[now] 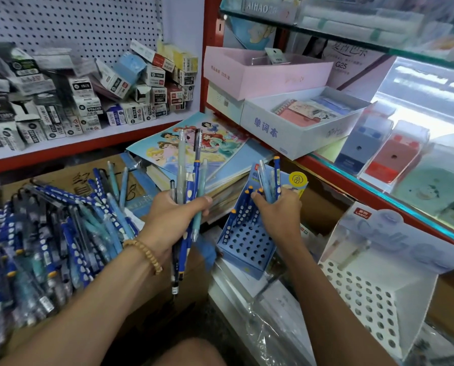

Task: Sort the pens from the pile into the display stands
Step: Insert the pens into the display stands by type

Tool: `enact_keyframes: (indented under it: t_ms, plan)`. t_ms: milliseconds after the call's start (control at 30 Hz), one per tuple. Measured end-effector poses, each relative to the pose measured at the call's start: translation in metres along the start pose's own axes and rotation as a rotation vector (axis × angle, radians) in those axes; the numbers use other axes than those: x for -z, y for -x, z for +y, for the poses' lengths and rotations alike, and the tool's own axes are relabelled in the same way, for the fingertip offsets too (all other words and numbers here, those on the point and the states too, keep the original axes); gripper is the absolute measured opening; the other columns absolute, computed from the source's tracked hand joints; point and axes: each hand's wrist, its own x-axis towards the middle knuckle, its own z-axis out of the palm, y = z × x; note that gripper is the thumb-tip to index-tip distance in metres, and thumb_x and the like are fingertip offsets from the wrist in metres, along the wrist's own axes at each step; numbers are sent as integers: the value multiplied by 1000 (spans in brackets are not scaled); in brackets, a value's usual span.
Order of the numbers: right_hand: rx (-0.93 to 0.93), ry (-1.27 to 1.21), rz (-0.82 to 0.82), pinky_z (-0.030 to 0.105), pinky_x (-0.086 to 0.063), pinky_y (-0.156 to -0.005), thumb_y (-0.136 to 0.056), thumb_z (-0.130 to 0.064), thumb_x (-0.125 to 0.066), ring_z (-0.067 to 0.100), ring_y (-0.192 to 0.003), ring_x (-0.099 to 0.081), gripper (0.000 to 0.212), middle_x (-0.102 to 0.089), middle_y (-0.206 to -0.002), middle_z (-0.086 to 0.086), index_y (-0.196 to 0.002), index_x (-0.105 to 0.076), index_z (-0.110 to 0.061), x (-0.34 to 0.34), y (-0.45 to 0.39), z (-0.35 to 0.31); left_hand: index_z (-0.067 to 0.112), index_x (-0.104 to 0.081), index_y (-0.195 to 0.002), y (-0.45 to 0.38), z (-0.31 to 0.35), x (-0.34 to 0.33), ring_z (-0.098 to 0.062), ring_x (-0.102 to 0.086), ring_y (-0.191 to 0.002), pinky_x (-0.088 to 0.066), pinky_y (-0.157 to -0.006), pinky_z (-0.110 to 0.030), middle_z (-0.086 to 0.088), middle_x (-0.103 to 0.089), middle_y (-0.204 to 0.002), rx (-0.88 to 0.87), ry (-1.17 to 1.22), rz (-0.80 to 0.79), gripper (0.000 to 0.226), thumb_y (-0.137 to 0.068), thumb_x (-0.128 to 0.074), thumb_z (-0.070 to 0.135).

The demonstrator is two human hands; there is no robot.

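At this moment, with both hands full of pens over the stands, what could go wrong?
1. The left hand grips a loose, fanned bundle of mixed pens; one could slip out and fall.
2. The blue stand sits tilted on stacked goods; the right hand pressing pens in might tip it.
3. Pale pens held by the right hand may belong in the white stand, risking mis-sorting.

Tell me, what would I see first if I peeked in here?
Probably the two hands in the middle: the left hand grips a bunch of pens, and the right hand holds a few more over a blue stand full of holes. Next, the big pile of pens on the left, and the white stand on the right.
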Motion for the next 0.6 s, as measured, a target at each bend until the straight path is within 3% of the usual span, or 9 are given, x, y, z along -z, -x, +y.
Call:
enact_keyframes:
  t_ms: [100, 200, 267, 367, 500, 600]
  plan:
    - [4, 42, -8, 21, -42, -49, -86, -21, -75, 13, -58, -53, 29, -55, -64, -2, -68, -53, -16, 1, 5, 5, 4, -67, -87, -1, 0, 0, -10, -63, -53, -46, -47, -22, 1, -70, -62, -4, -2, 3, 22, -79, -78, 22]
    - [-6, 7, -9, 10, -37, -44, -85, -18, -76, 6, -52, -47, 36, -51, -61, -6, -65, -47, -23, -4, 9, 6, 5, -68, -85, -1, 0, -1, -9, -64, -54, -47, -52, -22, 2, -70, -61, -7, 1, 5, 20, -79, -78, 21]
    - [-20, -41, -9, 11, -37, -47, -84, -18, -78, 5, -53, -50, 32, -53, -63, -8, -68, -51, -23, -10, 7, 5, 5, -68, -85, 0, 0, -2, -9, -64, -54, -47, -53, -23, 2, -70, -60, -8, 5, 6, 20, -79, -78, 21]
    - [-18, -31, -40, 21, -41, -54, -84, -20, -78, 5, -57, -54, 22, -57, -63, -8, -73, -59, -20, -22, 2, 6, 5, -68, -85, 0, 1, -3, -7, -63, -51, -46, -49, -21, 2, -69, -58, -12, 10, -1, 19, -79, -78, 20]
    - [27, 55, -71, 26, -35, -50, -88, -22, -72, 8, -51, -46, 31, -49, -57, -5, -66, -52, -17, -33, -4, 9, 6, -68, -84, 0, 3, -2, -5, -62, -50, -45, -46, -18, 2, -68, -58, -18, 27, -7, 16, -80, -77, 18]
    - [23, 138, -83, 26, -33, -50, -89, -25, -72, 11, -55, -47, 26, -50, -60, -4, -73, -57, -11, -36, -2, 18, 8, -68, -83, 0, 3, -1, -6, -64, -53, -46, -48, -18, 2, -69, -59, -25, 33, -7, 14, -80, -77, 18]
